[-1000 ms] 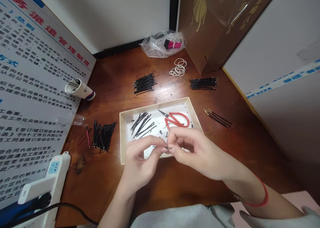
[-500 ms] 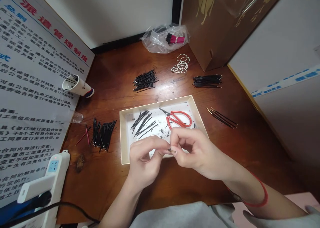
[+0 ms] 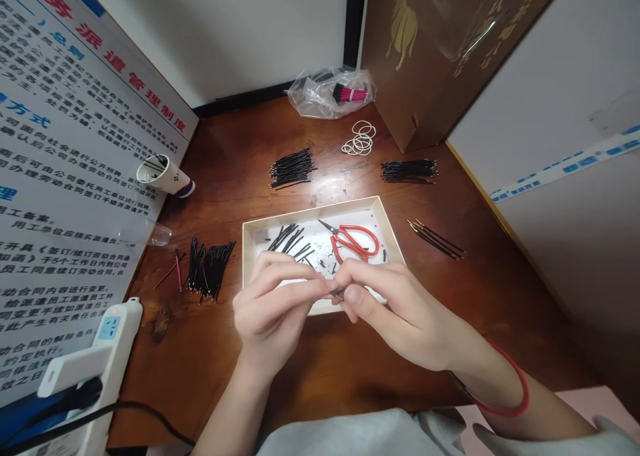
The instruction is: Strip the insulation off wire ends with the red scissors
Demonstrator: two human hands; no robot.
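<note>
Pinching: left hand [image 3: 275,299] and right hand [image 3: 410,316] meet at the fingertips, both closed on a small dark piece [image 3: 339,292] — most of it is hidden by the fingers, perhaps a bit of wire.
Where they meet: above the near edge of a shallow cardboard tray [image 3: 248,256], which sits on a brown wooden table [image 3: 350,369].
In the tray: short black lengths [image 3: 290,238] on the left, red-handled snips [image 3: 354,245] on the right, their blades pointing far left, and dark scraps [image 3: 325,267] between.
Right wrist: a red band [image 3: 523,393].
Left side: a pile of black wires [image 3: 210,268], with red strips [image 3: 179,271] just beside it; farther back, a paper cup [image 3: 175,179] with dark strands [image 3: 158,163] in its mouth.
Beyond the tray: a left heap [image 3: 291,168] and a right heap [image 3: 409,171] of black wires; white rubber bands [image 3: 360,139] lie between them, a little farther back.
At the back: a clear plastic bag [image 3: 313,96] around a pink bundle [image 3: 351,94], near a brown box [image 3: 430,56].
Right side: a few gold-tipped wires [image 3: 437,241] — well apart from the hands.
</note>
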